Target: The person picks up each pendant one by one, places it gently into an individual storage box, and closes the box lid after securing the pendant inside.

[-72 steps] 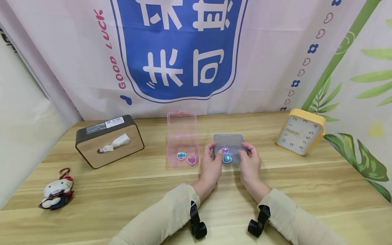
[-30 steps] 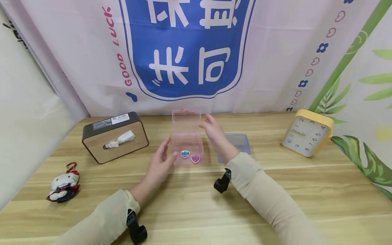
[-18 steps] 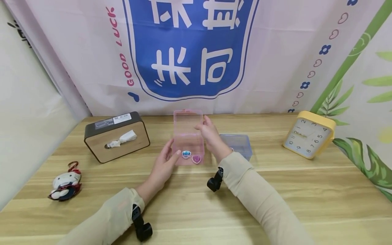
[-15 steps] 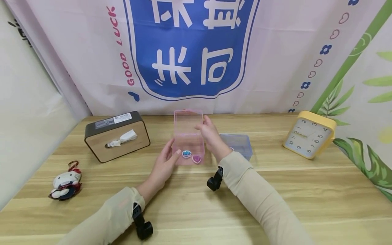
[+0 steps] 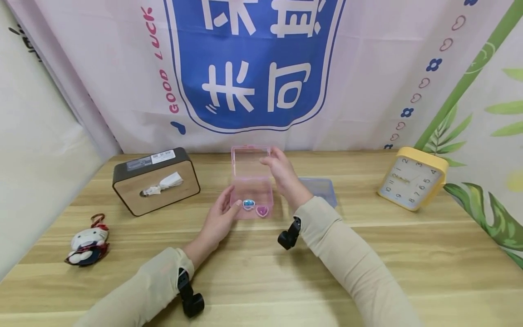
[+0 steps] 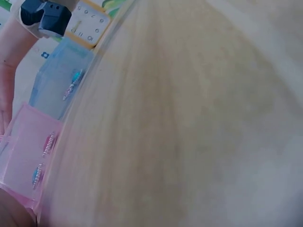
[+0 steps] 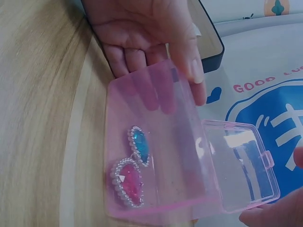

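Note:
A clear pink plastic box (image 5: 253,188) stands at the back middle of the table, its lid (image 5: 250,162) raised. Inside lie a blue jewelled ornament (image 7: 139,144) and a pink heart-shaped one (image 7: 129,182), both edged with beads. My left hand (image 5: 218,222) holds the box's left side, fingers along the outer wall and thumb near the rim. At the lid's right edge is my right hand (image 5: 283,175); its fingers touch that edge, and its thumb stands apart from it. A clear blue box (image 6: 61,78) with ornaments inside sits to the right, partly hidden by the right wrist.
A wood-fronted tissue box (image 5: 155,184) stands at the back left, with a plush keychain (image 5: 87,245) in front of it. A yellow clock (image 5: 412,178) is at the back right. Behind the table (image 5: 253,281) hangs a printed cloth (image 5: 359,91).
Both hands have gone from the blue box to the pink one, after the blue box's lid was lowered. In the last half second the pink lid has tilted slightly forward.

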`<state>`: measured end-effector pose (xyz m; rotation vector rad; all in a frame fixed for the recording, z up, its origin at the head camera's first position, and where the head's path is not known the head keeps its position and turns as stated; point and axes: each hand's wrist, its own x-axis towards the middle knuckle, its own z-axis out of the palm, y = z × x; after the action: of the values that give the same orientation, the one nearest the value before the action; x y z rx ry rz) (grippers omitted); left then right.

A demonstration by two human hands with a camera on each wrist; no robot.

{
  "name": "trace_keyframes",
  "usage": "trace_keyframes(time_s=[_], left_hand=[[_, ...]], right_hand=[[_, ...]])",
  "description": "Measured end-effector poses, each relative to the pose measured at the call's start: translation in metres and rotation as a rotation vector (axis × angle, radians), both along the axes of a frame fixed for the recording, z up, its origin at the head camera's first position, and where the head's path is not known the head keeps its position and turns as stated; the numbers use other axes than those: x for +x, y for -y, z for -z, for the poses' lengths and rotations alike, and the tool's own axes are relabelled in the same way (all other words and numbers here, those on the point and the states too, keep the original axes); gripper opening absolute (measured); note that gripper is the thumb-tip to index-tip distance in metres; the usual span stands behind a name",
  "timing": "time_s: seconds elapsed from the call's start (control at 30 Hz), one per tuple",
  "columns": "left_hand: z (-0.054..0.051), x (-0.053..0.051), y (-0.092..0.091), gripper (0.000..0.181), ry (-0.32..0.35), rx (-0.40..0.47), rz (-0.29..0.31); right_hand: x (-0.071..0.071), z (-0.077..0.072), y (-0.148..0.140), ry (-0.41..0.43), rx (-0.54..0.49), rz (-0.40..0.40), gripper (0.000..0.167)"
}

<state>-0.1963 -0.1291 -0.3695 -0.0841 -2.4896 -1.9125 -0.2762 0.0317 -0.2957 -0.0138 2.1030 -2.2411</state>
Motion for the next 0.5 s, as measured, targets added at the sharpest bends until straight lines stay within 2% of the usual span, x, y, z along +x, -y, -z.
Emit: trace_keyframes(time_s=[0.23,0.5], left_hand=[[0.001,0.000,0.001,0.059,-0.014,-0.023,0.004],[0.003,-0.001,0.000,0.059,-0.020,-0.020,0.007]], right_hand=[[0.007,-0.007,-0.002,-0.008,-0.002,-0.010,0.065],[0.024,-0.009,-0.008,-0.019,0.012,-0.032,0.060]])
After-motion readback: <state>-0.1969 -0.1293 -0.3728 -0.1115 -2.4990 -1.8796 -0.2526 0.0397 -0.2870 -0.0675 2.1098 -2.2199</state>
